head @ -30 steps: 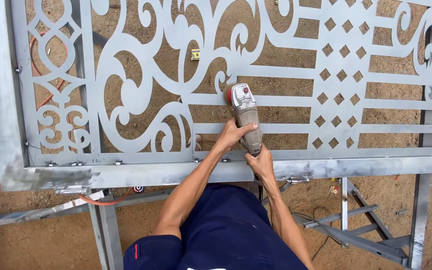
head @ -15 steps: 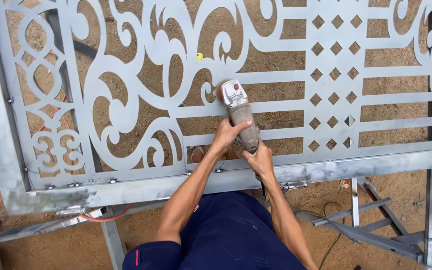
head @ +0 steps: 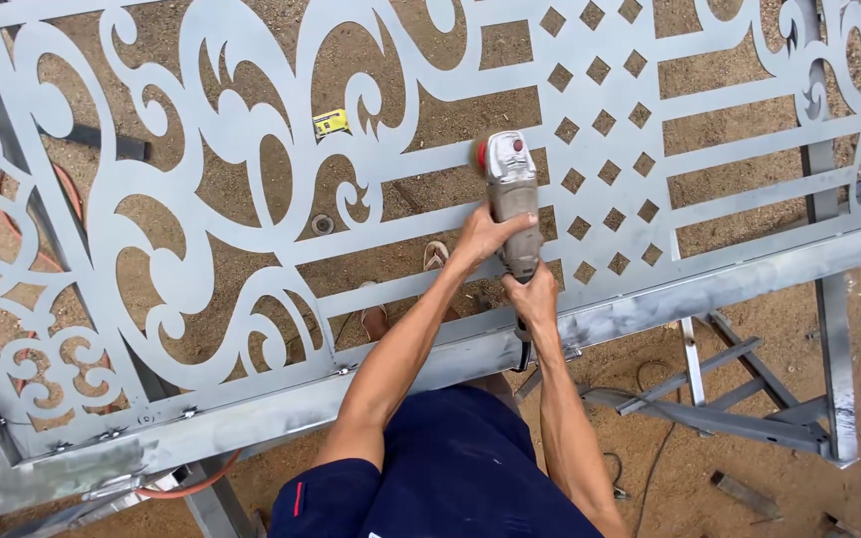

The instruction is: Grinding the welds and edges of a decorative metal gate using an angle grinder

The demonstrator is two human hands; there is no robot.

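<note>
Nearest us, at six o'clock, our knees in dark blue shorts (head: 450, 478) press toward the frame rail (head: 650, 304), and both forearms reach over it toward twelve. Our right hand (head: 533, 297) is clamped round the rear of the grinder (head: 512, 199), just past the rail; our left hand (head: 482, 237) grips the body a little further on, at eleven o'clock from the right, so the two hands sit close together, one behind the other on the tool. The grinder lies along the cut-out panel (head: 251, 130), nose pointing to twelve, its head at a flat bar beside the diamond lattice (head: 600, 130). We judge the main risk to be the disc catching an edge of a cut-out and kicking back toward our wrists, since the bars are narrow and gaps lie on every side. Our sandalled foot (head: 435, 255) shows through the openings right under the work, where sparks or a slip could reach it. The cord (head: 522, 354) hangs by the rail edge and could snag.
</note>
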